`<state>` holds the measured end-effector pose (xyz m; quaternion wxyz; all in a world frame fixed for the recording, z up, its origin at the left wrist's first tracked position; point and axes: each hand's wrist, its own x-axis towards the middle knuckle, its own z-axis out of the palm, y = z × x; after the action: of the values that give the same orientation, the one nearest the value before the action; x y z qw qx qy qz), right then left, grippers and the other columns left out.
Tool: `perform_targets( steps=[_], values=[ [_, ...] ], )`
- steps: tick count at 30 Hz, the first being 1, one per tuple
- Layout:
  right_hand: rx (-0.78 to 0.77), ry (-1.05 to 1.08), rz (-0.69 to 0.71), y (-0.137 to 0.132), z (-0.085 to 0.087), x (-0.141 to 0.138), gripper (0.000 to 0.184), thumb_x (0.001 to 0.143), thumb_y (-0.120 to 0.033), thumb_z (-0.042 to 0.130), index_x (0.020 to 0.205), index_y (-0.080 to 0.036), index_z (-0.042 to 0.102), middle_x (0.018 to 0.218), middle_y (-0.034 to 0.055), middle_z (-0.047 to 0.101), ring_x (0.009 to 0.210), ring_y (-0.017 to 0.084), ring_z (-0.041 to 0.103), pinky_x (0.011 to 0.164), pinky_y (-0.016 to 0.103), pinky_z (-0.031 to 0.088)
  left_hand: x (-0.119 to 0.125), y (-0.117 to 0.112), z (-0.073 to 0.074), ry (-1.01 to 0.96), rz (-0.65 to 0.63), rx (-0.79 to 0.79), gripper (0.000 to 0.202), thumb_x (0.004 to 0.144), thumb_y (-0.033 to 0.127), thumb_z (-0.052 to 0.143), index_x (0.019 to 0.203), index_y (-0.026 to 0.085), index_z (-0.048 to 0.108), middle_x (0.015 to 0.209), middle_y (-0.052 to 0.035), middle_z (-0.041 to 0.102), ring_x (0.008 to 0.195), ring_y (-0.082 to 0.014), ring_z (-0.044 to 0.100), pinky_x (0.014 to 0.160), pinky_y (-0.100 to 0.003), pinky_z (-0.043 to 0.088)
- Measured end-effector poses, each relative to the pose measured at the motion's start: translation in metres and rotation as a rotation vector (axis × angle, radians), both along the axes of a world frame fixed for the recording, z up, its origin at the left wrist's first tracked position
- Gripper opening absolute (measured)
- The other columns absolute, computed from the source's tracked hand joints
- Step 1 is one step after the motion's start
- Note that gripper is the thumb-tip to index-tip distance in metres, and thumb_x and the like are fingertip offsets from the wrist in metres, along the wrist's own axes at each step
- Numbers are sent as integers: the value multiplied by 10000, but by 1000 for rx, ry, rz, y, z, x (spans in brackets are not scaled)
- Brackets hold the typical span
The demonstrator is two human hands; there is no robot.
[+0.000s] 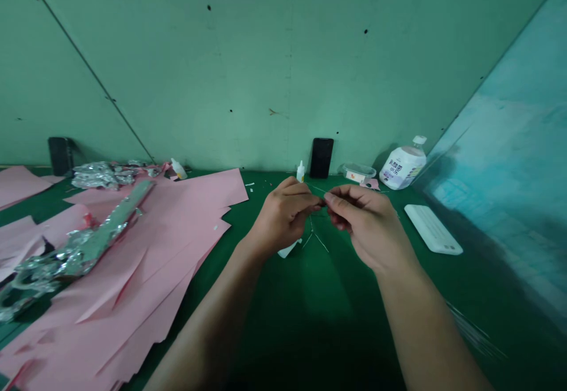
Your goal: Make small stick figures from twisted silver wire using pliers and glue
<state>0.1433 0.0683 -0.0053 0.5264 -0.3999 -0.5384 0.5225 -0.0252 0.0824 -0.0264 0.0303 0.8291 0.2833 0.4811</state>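
Note:
My left hand [289, 212] and my right hand [359, 214] come together over the middle of the green table, fingertips almost touching. Both are closed in a pinch on a thin pale wire [312, 225]. It hangs down below my fingers and splits into two short legs near the table. Another fine strand shows above, between my hands. Much of the wire is hidden by my fingers. Just under my left hand lies a small white piece [290, 250], partly covered. Behind my left hand stands a small glue bottle [300, 171].
Pink paper sheets [168, 231] cover the left, with crumpled silver foil [104, 174] and a foil-wrapped strip [117, 220] on them. Along the wall stand a black phone [321, 158], a clear plastic tub [359, 172] and a white bottle [402, 166]. At right lie a white box [433, 229] and loose wires [473, 329].

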Motion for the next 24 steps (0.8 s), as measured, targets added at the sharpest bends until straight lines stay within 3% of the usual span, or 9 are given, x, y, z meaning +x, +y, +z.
perform_targets(
  steps=[5,9,13,19,24],
  values=[
    [111,-72,-68,5,-6,4,128,777,-271,711,824,-154,691,587,-22,571,518,98,530,434,223,397,4,-5,4,-57,-74,-126,244,897,117,506,911,202,734,838,-63,715,784,-173,618,729,-324,496],
    [324,-87,-183,6,-6,4,156,802,-301,710,911,-190,694,626,-29,604,551,103,560,486,235,445,13,-11,8,-329,-102,-433,165,890,252,605,943,191,750,809,-60,730,729,-160,661,660,-284,521],
    [521,-245,-240,2,-2,7,114,854,-288,660,929,-216,709,784,1,680,654,121,615,554,252,496,21,-18,13,-619,-197,-721,194,842,328,679,801,144,723,650,-33,676,571,-126,621,553,-250,510],
    [796,-376,-345,1,-3,5,171,881,-206,625,1011,-267,717,995,25,707,907,184,672,750,342,560,23,-20,15,-816,-300,-859,194,819,330,704,788,139,709,625,-20,645,566,-153,661,549,-266,528],
    [901,-401,-402,1,-7,0,257,883,-180,601,1077,-300,719,1041,27,729,941,208,690,825,401,570,25,-22,14,-868,-293,-885,170,813,314,709,828,150,747,657,-26,664,578,-156,671,544,-265,544]
  ],
)
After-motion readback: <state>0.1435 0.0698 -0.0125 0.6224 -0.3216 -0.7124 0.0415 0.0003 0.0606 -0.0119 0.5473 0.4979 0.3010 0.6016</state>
